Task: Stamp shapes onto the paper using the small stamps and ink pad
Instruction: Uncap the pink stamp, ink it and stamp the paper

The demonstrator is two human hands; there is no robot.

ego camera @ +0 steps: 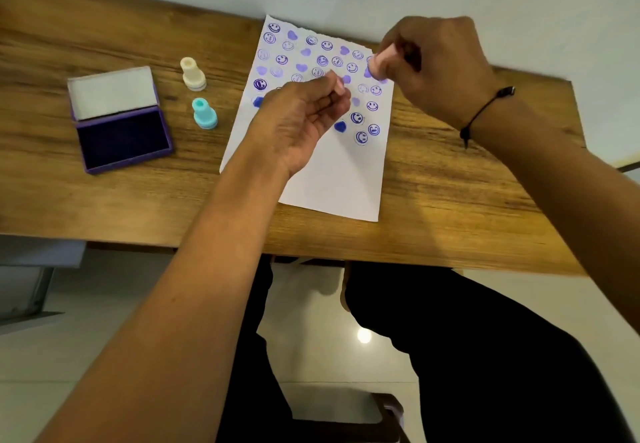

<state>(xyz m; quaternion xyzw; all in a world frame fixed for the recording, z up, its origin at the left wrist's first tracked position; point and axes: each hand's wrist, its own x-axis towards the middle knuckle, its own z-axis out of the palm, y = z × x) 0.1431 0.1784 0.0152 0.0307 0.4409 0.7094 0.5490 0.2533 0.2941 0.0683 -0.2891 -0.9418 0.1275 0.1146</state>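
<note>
Right hand [433, 65] is pinching pink stamp [378, 63] over paper [332, 179] edge; left hand [304, 120] is loosely curled, empty. Re-ink first, imo.

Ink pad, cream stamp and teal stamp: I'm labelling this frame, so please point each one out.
ink pad [123, 139]: head view, on the dark inked surface of the open case.
cream stamp [193, 74]: head view, on its body.
teal stamp [204, 113]: head view, on its body.

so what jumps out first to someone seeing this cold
The white paper mid-table, its upper half crowded with purple smileys and hearts. Over it, the right hand pinches a pink stamp at the right edge. Left of it sits the open purple ink pad.
</note>
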